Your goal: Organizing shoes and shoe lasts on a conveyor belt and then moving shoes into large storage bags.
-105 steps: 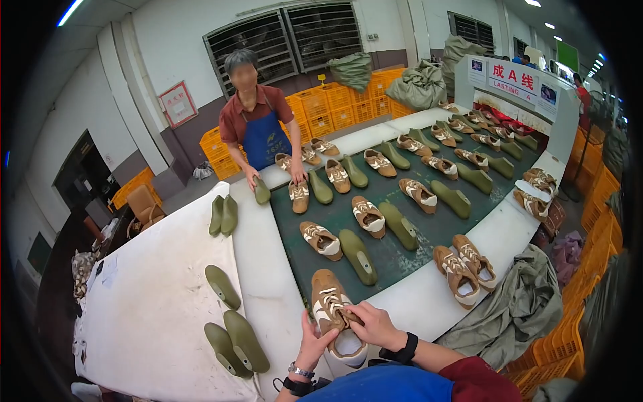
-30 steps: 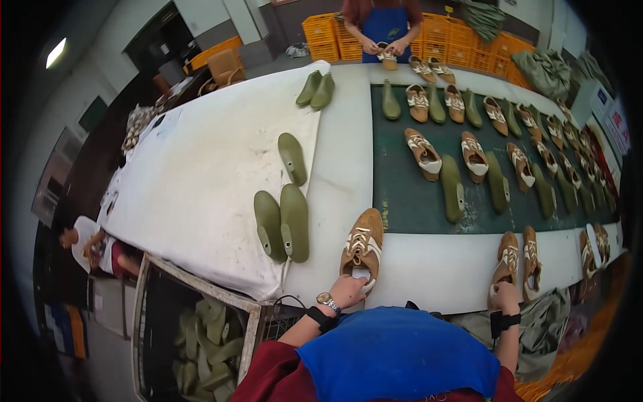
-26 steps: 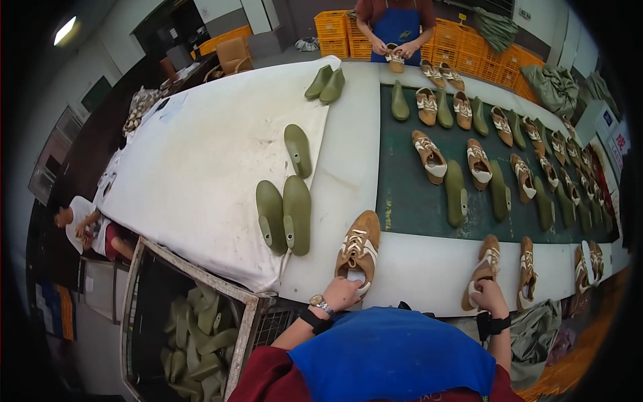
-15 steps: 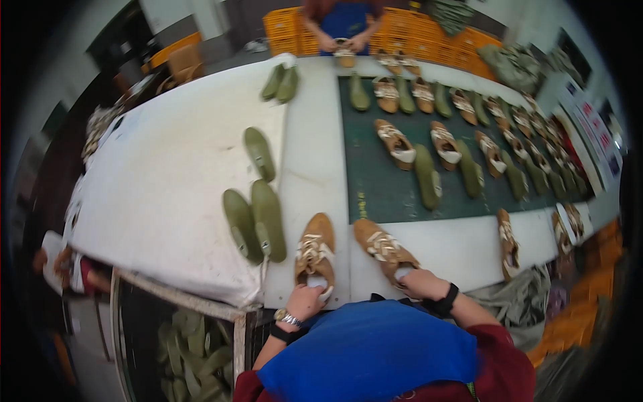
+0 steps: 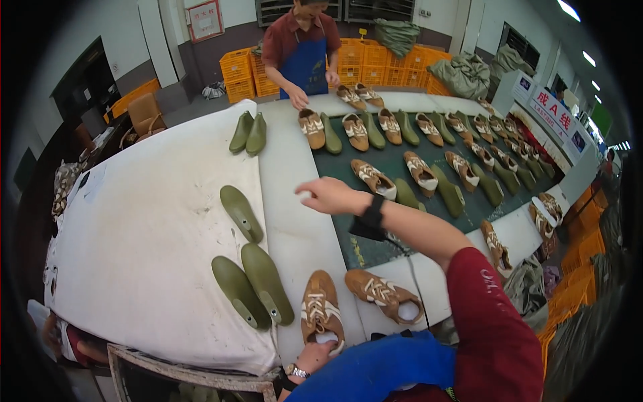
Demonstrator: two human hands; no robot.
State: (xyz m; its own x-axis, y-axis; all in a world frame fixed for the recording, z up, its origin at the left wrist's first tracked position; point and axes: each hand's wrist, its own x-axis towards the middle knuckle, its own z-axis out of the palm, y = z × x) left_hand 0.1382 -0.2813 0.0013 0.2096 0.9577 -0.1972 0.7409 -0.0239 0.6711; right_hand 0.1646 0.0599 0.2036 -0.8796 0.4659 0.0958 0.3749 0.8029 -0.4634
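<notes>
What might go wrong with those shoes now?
The right hand is stretched out, so the arm might bump brown shoes or green shoe forms on the dark surface below. The askew shoe near the blue apron has no hand on it, so leaning forward might nudge it.

Evenly lit, fairly bright. Ceiling light (image 5: pixel 568 9) blown out, far beyond right hand (image 5: pixel 331 195), up and to the right. Cloth (image 5: pixel 147 221) left of both hands is a pale glare patch. Soft shadows only. Shoe (image 5: pixel 321 301) at left hand (image 5: pixel 315 357) is reasonably sharp. Fisheye bows the table (image 5: pixel 288 241) edges; sides and corners vignette black. Crates (image 5: pixel 569 295) right of right hand look soft.
</notes>
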